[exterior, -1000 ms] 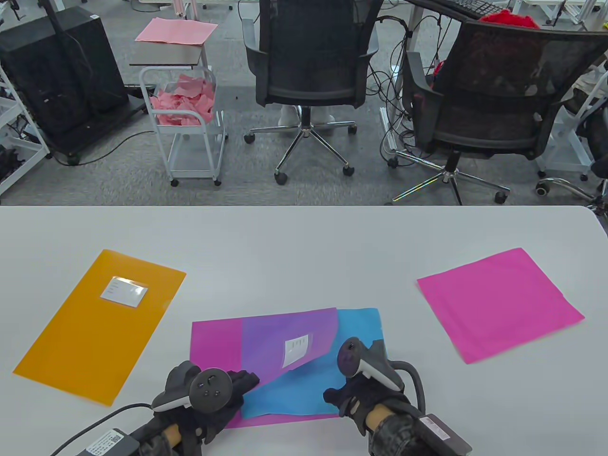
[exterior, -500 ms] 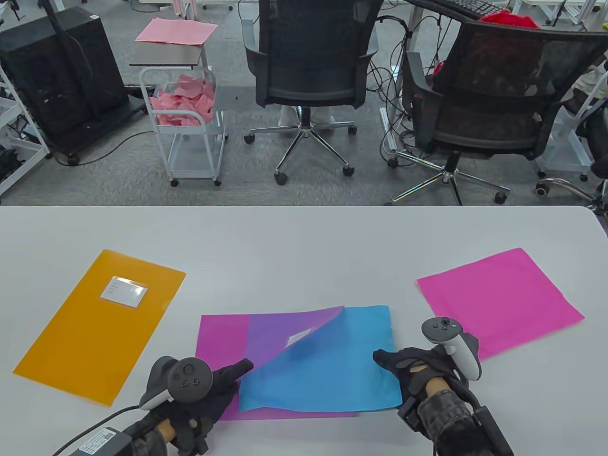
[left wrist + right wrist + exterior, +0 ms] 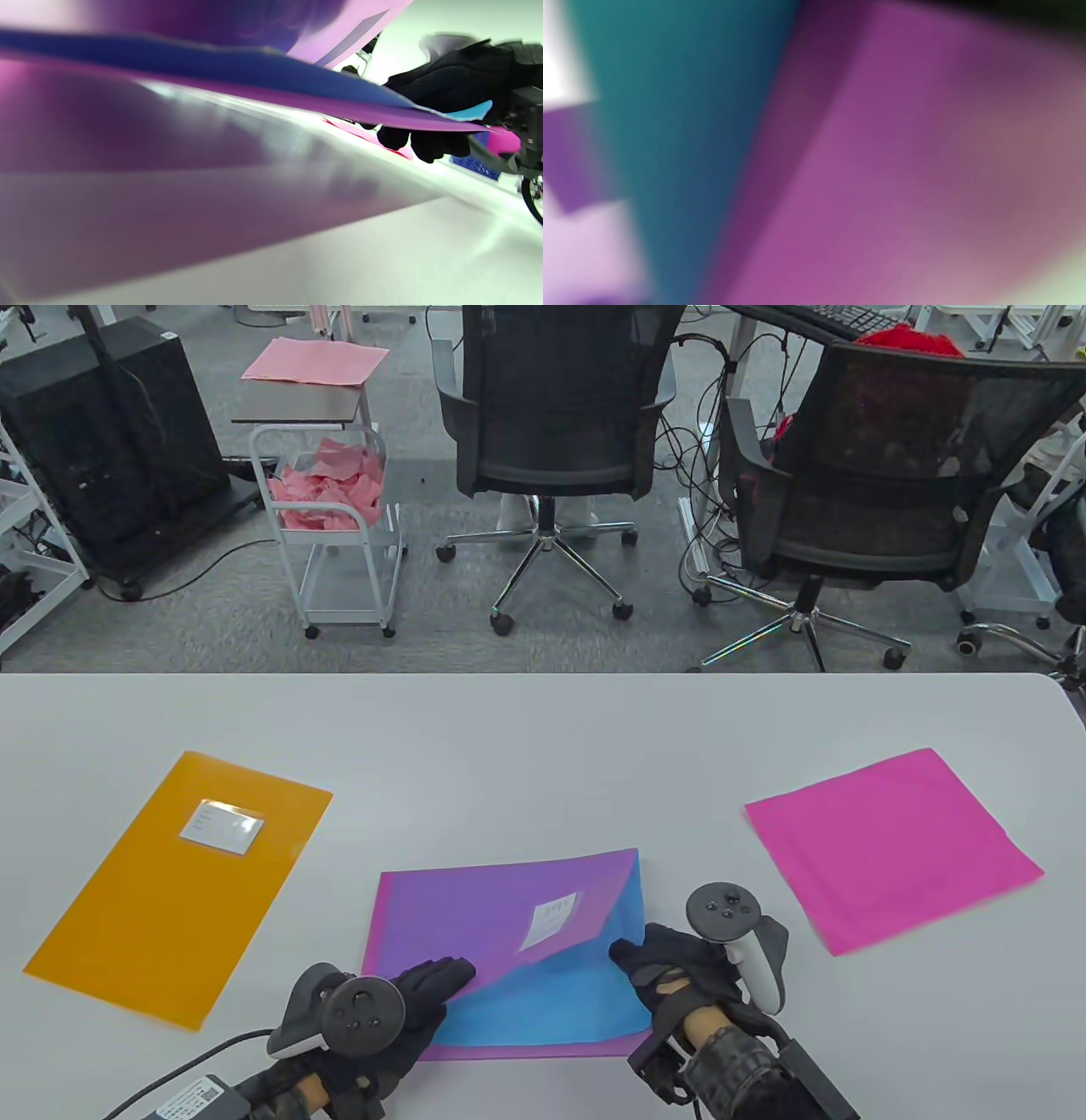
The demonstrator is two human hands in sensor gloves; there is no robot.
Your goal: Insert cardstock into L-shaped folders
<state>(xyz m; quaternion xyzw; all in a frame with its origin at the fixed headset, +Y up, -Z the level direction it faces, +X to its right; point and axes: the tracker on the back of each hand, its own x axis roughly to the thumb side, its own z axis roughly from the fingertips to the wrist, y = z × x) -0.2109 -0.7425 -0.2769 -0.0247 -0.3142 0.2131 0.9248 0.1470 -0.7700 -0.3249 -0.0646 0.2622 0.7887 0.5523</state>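
A translucent pink L-shaped folder (image 3: 475, 908) with a white label lies at the table's near middle. A blue cardstock sheet (image 3: 551, 1010) lies inside it, showing purple through the top flap and bare blue at the near right. My left hand (image 3: 441, 980) rests flat, fingers stretched out, on the folder's near left part. My right hand (image 3: 636, 963) grips the right edge of the blue cardstock and the folder's lower sheet. The left wrist view shows that edge (image 3: 382, 116) lifted, with the right hand's fingers (image 3: 403, 140) above and below it. The right wrist view is a blur of blue and pink.
An orange folder (image 3: 178, 882) with a label lies at the left. A stack of pink cardstock (image 3: 891, 848) lies at the right. Office chairs and a cart stand beyond the table's far edge (image 3: 543, 675).
The blue cardstock has slid left, deeper into the pink folder, and the top flap has come down over most of it. My right hand moved left with it. My left hand stayed on the folder.
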